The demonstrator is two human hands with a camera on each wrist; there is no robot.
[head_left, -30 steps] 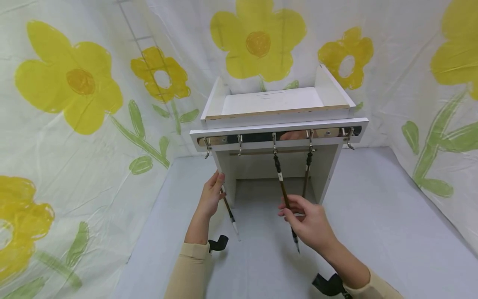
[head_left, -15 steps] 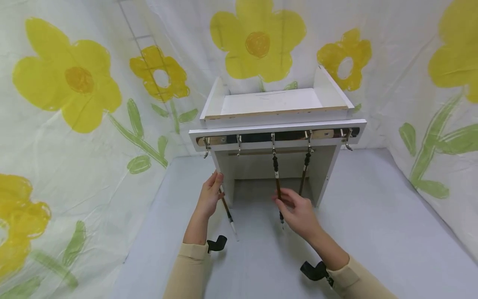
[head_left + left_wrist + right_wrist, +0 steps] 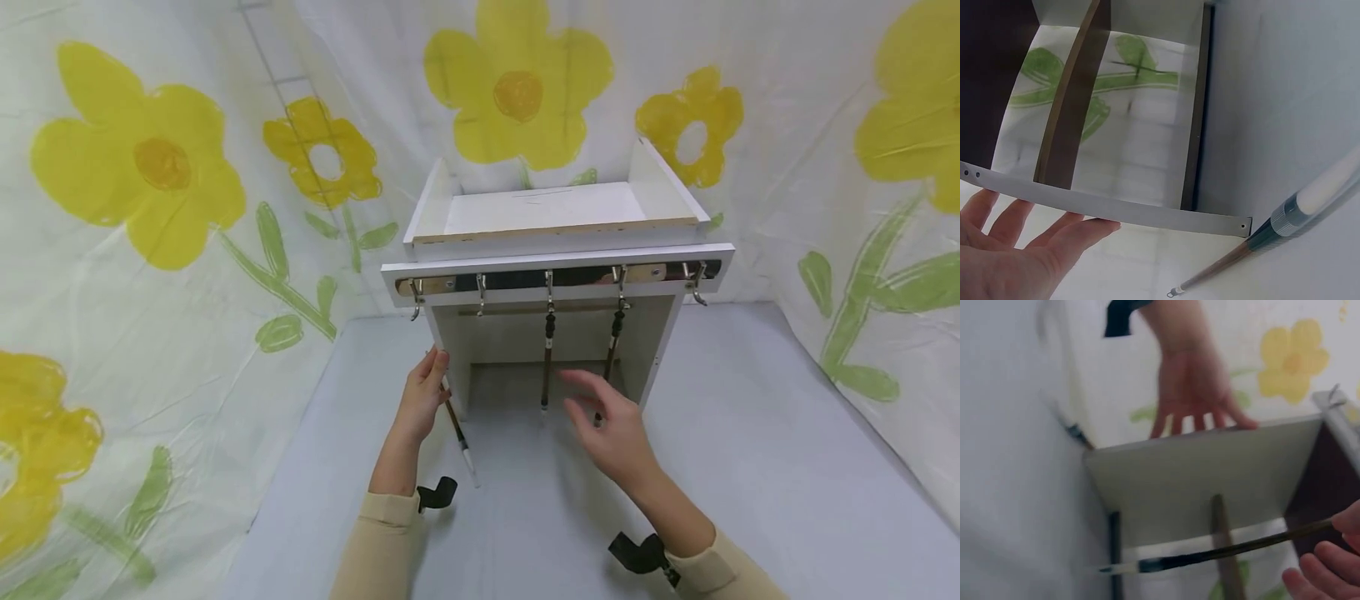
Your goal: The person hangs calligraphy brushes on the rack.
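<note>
Brush hangs tip-down from the middle hook; its pale label is too small to read. Right hand, thumb and fingers parted, is beside it, partly covering a second brush. Left hand, fingers straight, touches the white shelf, near a third brush.

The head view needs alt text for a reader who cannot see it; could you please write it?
A person's right hand is near two brushes hanging tip-down from metal hooks on a white shelf unit. The left hand touches the unit's side panel, with a third brush slanting beside it.
</note>
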